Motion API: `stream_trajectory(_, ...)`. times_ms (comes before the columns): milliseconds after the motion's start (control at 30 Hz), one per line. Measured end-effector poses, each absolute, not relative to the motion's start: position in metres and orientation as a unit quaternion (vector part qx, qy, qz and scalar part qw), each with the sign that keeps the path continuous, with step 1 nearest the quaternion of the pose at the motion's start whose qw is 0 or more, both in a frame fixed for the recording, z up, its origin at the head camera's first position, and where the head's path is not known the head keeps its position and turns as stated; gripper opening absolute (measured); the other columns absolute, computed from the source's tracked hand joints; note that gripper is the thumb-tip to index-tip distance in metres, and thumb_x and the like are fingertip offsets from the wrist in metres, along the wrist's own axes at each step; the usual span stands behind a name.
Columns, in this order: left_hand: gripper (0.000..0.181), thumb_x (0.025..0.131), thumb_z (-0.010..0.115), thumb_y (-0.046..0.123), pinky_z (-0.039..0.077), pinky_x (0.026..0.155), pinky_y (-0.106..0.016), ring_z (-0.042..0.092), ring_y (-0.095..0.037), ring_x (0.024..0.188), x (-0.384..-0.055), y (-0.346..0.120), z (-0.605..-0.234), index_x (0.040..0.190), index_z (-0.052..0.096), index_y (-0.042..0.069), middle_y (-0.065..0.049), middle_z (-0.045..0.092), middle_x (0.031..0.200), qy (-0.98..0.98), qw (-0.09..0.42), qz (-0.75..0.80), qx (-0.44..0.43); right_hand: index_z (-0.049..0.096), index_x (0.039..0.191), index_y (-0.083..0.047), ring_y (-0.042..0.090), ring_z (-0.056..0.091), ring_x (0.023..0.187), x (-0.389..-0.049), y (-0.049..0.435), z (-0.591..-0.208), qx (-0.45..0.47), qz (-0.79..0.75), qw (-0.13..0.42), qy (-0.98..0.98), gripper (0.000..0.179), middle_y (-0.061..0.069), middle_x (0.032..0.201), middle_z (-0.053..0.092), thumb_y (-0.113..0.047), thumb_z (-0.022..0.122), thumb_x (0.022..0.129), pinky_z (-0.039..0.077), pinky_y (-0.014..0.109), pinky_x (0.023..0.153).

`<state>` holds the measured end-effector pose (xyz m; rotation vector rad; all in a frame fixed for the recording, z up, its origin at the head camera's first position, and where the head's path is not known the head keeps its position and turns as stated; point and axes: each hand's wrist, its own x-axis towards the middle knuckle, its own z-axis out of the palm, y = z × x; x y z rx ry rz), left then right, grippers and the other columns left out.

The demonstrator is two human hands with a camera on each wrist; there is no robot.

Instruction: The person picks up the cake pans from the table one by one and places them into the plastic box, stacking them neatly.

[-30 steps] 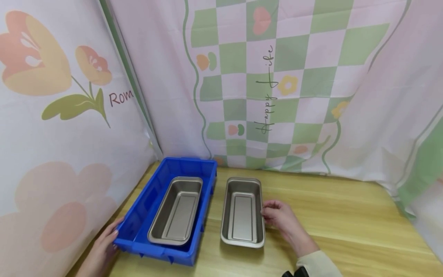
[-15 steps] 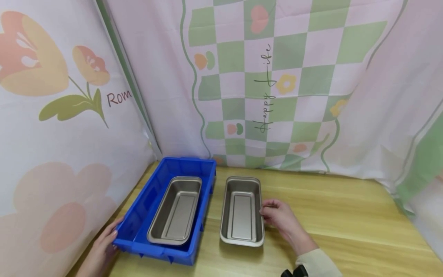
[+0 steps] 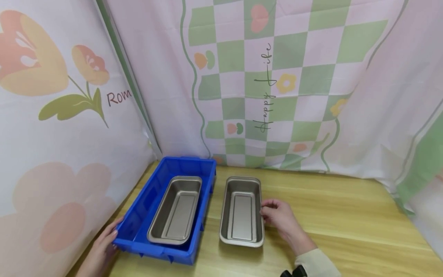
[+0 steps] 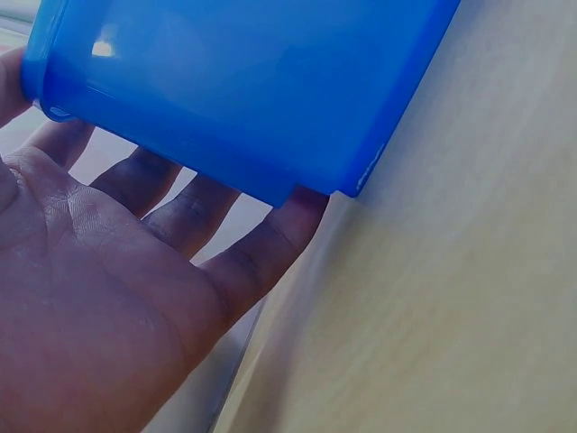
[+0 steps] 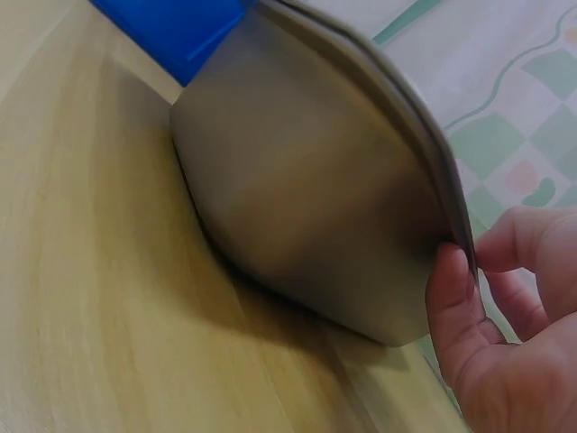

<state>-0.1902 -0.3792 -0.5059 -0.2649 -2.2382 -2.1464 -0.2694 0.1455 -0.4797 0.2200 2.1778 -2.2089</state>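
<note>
Two metallic loaf pans show in the head view. One loaf pan (image 3: 179, 217) lies inside the blue plastic bin (image 3: 152, 251) at the left; the other loaf pan (image 3: 242, 215) is to the right of the bin. My right hand (image 3: 283, 221) pinches the right rim of this second pan between thumb and fingers, as the right wrist view also shows on the pan's side (image 5: 297, 171). At the bin's near left corner, my left hand (image 3: 100, 246) holds the wall. In the left wrist view its fingers pass behind the blue wall (image 4: 234, 90), partly hidden.
A wooden table (image 3: 332, 215) carries everything and extends to the right of the pans. Behind it hangs a patterned curtain (image 3: 290, 115), and a floral curtain (image 3: 69, 142) closes the left side near the bin. A blue bin corner (image 5: 180, 36) shows beyond the pan.
The scene has shifted very slightly left in the head view. Both hands keep the same holds, and neither pan has visibly moved relative to the bin.
</note>
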Motion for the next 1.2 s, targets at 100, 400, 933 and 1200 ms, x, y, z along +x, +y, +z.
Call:
stream_trajectory(100,0.046,0.109,0.03,0.019,0.048,0.086,-0.023,0.055,0.0,0.113,-0.19,-0.379,-0.504,0.152,0.03,0.004,0.026,0.053,0.128,-0.72,0.015,-0.688,-0.087,0.057,0.108,0.015,0.019,0.057,0.067,-0.27,0.146,-0.479,0.07,-0.71,0.009,0.701,0.033,0.011,0.087,0.058,0.011,0.061,0.076,0.053,0.03,0.059)
stream_trajectory(400,0.047,0.109,0.03,0.019,0.047,0.087,-0.022,0.054,0.001,0.114,-0.189,-0.38,-0.503,0.153,0.026,0.002,0.026,0.051,0.13,-0.72,0.012,-0.688,-0.093,0.057,0.106,0.017,0.017,0.055,0.066,-0.271,0.147,-0.474,0.066,-0.714,-0.003,0.697,0.032,0.009,0.083,0.057,0.011,0.061,0.075,0.05,0.028,0.058)
stream_trajectory(933,0.048,0.109,0.03,0.02,0.046,0.086,-0.022,0.054,0.001,0.114,-0.189,-0.382,-0.505,0.153,0.026,0.002,0.027,0.052,0.129,-0.726,0.011,-0.683,-0.081,0.057,0.105,0.015,0.016,0.057,0.066,-0.27,0.149,-0.461,0.059,-0.728,-0.007,0.683,0.03,0.009,0.086,0.057,0.011,0.061,0.075,0.052,0.028,0.06)
stream_trajectory(1200,0.047,0.109,0.03,0.02,0.046,0.086,-0.022,0.055,0.0,0.113,-0.189,-0.38,-0.504,0.153,0.027,0.002,0.027,0.052,0.128,-0.726,0.012,-0.683,-0.084,0.057,0.101,0.013,0.016,0.057,0.07,-0.267,0.155,-0.443,0.046,-0.739,-0.017,0.672,0.024,0.008,0.087,0.056,0.012,0.06,0.078,0.053,0.029,0.064)
